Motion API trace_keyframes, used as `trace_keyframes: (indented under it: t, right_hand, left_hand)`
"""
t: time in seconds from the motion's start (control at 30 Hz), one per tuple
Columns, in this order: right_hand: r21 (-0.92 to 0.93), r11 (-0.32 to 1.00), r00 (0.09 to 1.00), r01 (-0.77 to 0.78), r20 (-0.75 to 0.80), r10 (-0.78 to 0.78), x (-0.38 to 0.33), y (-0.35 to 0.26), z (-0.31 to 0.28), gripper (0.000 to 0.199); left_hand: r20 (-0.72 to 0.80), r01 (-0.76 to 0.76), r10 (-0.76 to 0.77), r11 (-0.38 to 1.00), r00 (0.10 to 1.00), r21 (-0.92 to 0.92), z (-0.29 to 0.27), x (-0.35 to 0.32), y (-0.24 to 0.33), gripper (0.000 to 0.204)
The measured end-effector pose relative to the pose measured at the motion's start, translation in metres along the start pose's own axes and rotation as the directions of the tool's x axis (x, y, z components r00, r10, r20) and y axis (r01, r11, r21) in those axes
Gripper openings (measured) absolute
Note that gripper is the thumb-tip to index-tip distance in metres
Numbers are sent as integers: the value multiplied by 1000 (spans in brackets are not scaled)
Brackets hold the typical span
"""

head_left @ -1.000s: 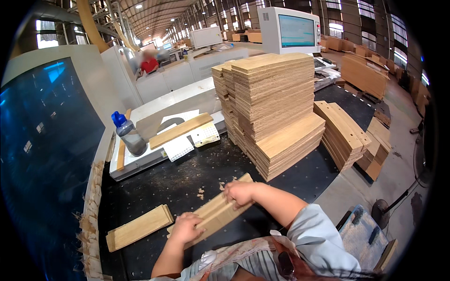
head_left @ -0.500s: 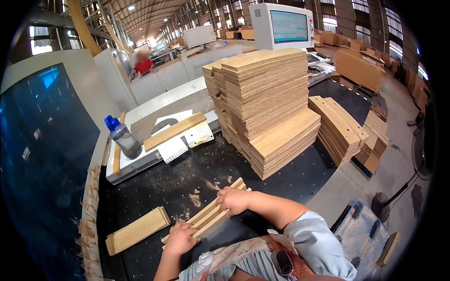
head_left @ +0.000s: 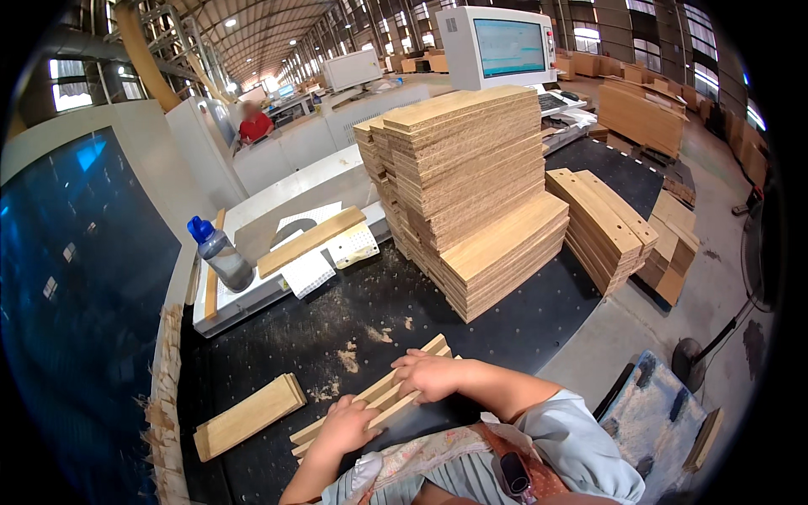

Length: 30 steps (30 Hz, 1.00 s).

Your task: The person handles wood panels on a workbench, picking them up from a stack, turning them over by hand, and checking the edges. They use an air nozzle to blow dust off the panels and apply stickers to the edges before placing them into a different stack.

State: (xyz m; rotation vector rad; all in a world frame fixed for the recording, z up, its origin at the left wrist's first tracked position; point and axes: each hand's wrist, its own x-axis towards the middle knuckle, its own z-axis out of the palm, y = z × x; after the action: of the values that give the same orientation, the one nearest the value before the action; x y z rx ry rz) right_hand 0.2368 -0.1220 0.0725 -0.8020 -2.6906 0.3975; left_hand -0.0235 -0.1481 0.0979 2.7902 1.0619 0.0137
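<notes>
Narrow, pale wooden strips (head_left: 396,410) held over a black, dotted worktop (head_left: 497,337).
The left hand (head_left: 345,427) curls its fingers over the strips near their left end, the right hand (head_left: 427,376) near their right end; short, flat wooden boards (head_left: 251,418) lie just to the left.

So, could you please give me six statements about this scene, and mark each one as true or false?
1. The left hand and the right hand are both on the narrow boards. True.
2. The bottle has a red cap. False: the bottle has a blue cap.
3. A tall stack of boards stands on the black table. True.
4. The monitor screen is dark. False: the monitor screen is lit.
5. Sawdust lies on the table. True.
6. The boards with holes lie left of the tall stack. False: the boards with holes are right of it.
</notes>
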Motion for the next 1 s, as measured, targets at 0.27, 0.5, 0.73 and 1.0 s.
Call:
trace_keyframes:
  t: [0.27, 0.5, 0.73, 1.0]
  right_hand:
    - [373, 908, 364, -190, -832, 418, -62, 1, -16, 22]
    - [763, 647, 521, -23, -543, 659, -17, 9, 36, 63]
    - [792, 526, 814, 310, -506, 283, 90, -52, 34, 80]
    - [729, 615, 789, 299, -551, 270, 102, -64, 48, 72]
  left_hand:
    - [-287, -1, -19, 998, 958, -69, 15, -4, -14, 33]
    - [-461, -28, -191, 904, 866, -427, -51, -23, -28, 36]
    - [-524, 16, -653, 634, 547, -773, 9, -18, -5, 40]
    - [-604, 24, -691, 666, 396, -746, 32, -19, -16, 45]
